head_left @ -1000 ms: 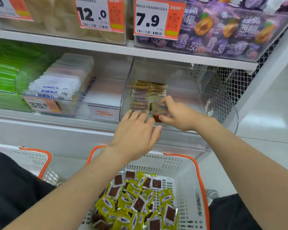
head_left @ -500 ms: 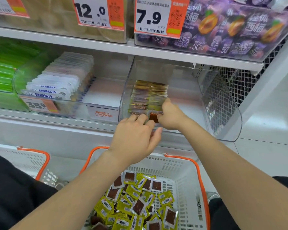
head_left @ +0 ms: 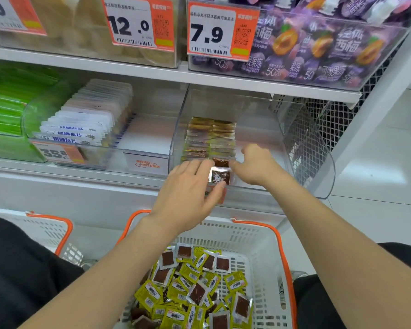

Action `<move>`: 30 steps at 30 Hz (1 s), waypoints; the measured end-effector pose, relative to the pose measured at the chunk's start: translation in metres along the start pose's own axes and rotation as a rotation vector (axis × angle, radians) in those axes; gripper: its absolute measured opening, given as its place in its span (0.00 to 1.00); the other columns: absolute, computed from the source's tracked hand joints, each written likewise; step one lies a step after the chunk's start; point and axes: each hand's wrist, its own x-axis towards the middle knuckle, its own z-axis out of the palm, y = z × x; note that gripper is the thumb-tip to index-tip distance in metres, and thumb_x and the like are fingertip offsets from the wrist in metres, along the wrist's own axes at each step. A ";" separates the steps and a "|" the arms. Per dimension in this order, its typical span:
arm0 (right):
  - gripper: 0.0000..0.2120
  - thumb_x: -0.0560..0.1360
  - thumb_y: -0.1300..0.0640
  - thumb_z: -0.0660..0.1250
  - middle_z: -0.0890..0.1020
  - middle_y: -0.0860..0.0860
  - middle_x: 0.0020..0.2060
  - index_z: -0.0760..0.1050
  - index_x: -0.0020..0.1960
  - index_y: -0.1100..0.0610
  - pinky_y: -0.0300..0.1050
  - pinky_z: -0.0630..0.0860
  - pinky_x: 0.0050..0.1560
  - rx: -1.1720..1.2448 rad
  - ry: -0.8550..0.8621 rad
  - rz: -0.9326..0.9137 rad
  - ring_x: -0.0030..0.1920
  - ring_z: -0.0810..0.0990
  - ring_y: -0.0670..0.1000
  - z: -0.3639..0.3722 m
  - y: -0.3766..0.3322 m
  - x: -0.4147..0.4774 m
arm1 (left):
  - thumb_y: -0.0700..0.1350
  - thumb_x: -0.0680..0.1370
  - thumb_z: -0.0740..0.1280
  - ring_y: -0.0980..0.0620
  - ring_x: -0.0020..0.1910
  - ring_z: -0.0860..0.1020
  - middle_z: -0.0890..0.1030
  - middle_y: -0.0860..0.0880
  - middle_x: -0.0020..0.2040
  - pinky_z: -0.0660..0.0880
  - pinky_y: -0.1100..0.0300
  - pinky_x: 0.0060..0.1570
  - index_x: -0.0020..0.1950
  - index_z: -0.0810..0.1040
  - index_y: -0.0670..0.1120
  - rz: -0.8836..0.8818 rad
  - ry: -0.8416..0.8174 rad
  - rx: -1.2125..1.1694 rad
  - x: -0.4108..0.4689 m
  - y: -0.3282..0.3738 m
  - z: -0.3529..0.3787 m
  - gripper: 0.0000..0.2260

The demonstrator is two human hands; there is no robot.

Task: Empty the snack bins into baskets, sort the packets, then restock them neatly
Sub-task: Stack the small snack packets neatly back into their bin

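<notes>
Left hand: your left hand (head_left: pixel 190 193) reaches over the front lip of the clear bin (head_left: pixel 318 167). The fingers lie nearly straight and close together, and the thumb hooks under a dark packet (head_left: pixel 220 177), so the packet sits pinched between thumb and forefinger.
Right hand: your right hand (head_left: pixel 256 165) is inside the bin with its fingers curled down and leftward. Their tips meet a second packet (head_left: pixel 221 162). You cannot tell whether they grip it or only touch it.
Dark packet: it stands on edge at the front of the bin, its silver border against your left forefinger, just in front of the second packet.
Stacked packets: two neat rows (head_left: pixel 210 138) run toward the back along the bin's left wall, and the second packet sits at their front end.
Basket: the white basket (head_left: pixel 259 236) with the orange rim is below your forearms, near the shelf.
Loose packets: a jumbled heap of yellow and dark ones (head_left: pixel 192 288) lies in that basket.
Second basket: its corner (head_left: pixel 45 229) shows at the left, apart from the first.
Neighbouring bin: white packets (head_left: pixel 86 119) stand filed upright in it.
Upper shelf: a 7.9 price tag (head_left: pixel 211 32) hangs beside purple pouches (head_left: pixel 330 48).
</notes>
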 end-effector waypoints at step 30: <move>0.25 0.80 0.63 0.64 0.72 0.60 0.73 0.65 0.76 0.60 0.59 0.78 0.61 0.015 -0.445 0.099 0.70 0.74 0.62 0.366 0.098 -0.079 | 0.47 0.78 0.69 0.35 0.66 0.70 0.64 0.37 0.70 0.71 0.45 0.66 0.72 0.62 0.41 -0.770 -0.930 0.102 -0.220 -0.088 0.211 0.27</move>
